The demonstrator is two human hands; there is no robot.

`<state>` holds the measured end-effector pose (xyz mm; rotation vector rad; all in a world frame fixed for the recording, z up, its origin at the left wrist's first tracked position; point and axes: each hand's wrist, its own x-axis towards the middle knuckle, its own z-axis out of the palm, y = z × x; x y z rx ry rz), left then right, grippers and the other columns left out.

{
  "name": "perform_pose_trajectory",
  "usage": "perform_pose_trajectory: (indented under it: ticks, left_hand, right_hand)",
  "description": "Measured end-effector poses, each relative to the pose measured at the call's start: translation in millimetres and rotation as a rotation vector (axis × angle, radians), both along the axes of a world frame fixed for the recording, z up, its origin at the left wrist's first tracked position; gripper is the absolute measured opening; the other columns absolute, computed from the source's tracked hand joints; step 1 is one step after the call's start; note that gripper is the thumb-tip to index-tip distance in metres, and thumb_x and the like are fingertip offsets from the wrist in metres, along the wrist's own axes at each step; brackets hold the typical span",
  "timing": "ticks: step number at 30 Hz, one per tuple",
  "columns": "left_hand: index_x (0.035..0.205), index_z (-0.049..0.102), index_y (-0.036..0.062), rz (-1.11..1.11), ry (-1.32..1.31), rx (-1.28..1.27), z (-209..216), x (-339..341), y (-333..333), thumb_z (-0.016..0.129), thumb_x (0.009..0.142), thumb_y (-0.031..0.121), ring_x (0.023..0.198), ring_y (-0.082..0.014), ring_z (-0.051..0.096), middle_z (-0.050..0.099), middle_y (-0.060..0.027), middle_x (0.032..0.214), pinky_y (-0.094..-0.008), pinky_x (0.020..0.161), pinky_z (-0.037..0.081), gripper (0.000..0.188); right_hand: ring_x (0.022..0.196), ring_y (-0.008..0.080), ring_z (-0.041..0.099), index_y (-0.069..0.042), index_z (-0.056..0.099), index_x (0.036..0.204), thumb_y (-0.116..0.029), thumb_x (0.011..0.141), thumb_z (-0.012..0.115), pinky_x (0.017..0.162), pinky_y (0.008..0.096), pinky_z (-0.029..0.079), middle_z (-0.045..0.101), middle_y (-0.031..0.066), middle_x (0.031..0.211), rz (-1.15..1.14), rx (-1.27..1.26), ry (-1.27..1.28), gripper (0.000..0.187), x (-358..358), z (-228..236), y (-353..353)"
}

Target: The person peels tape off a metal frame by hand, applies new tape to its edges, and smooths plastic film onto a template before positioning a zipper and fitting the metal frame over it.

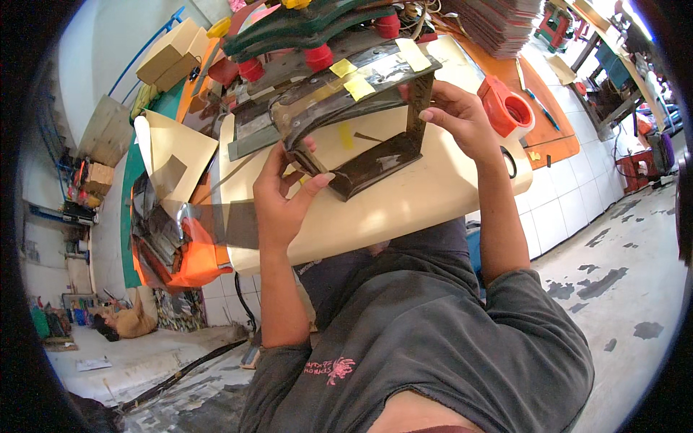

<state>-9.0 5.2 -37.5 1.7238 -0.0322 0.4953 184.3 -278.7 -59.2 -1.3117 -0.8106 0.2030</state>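
Note:
A dark, glossy, open box-like frame (380,163) is tilted over a cream padded work surface (325,229). Yellow slips (359,88) are stuck on its upper panel. My left hand (286,193) grips the frame's left end, thumb on the near side and fingers curled behind. At the other end, my right hand (462,120) holds the right side panel between thumb and fingers, some of them hidden behind it. Through the frame's opening, the cream surface and a thin dark strip can be seen.
A red tape dispenser (507,108) and a blue pen (543,110) lie on an orange mat (559,138) at right. Beyond the frame stands a green rack with red feet (317,59). A stack of brown sheets (498,27) is behind; an orange bag (198,256) sits left. Another person (128,321) is far left.

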Motion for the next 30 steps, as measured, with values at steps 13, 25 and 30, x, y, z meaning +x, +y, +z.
perform_pose_trajectory:
  ticks: [13,25,30]
  left_hand:
    - [0.151,0.05,-0.0059,-0.037,-0.098,-0.182,-5,-27,6,0.081,0.091,0.008,0.128,-0.0272,0.065,0.066,-0.0172,0.136,-0.0415,0.115,0.048,0.069]
    - [0.151,0.048,-0.0093,-0.027,-0.2,-0.208,23,-48,6,0.089,0.088,0.029,0.127,-0.0317,0.067,0.066,-0.0208,0.135,-0.047,0.114,0.05,0.085]
    - [0.151,0.048,-0.0103,0.0,-0.214,-0.173,24,-49,7,0.089,0.088,0.026,0.126,-0.0329,0.067,0.066,-0.0213,0.135,-0.0463,0.114,0.05,0.083]
  right_hand:
    - [0.118,0.0232,0.072,0.004,0.064,0.14,-0.017,0.091,0.085,0.109,0.04,0.056,0.074,0.0162,0.13,-0.004,0.019,-0.006,0.058,-32,51,5]
    - [0.118,0.0244,0.072,0.005,0.062,0.141,-0.02,0.09,0.086,0.106,0.0399,0.058,0.072,0.0179,0.131,0.051,0.071,-0.101,0.062,-48,83,12]
    - [0.116,0.024,0.073,0.006,0.062,0.141,-0.021,0.092,0.085,0.106,0.0391,0.058,0.073,0.0182,0.13,0.043,0.067,-0.079,0.06,-46,83,15]
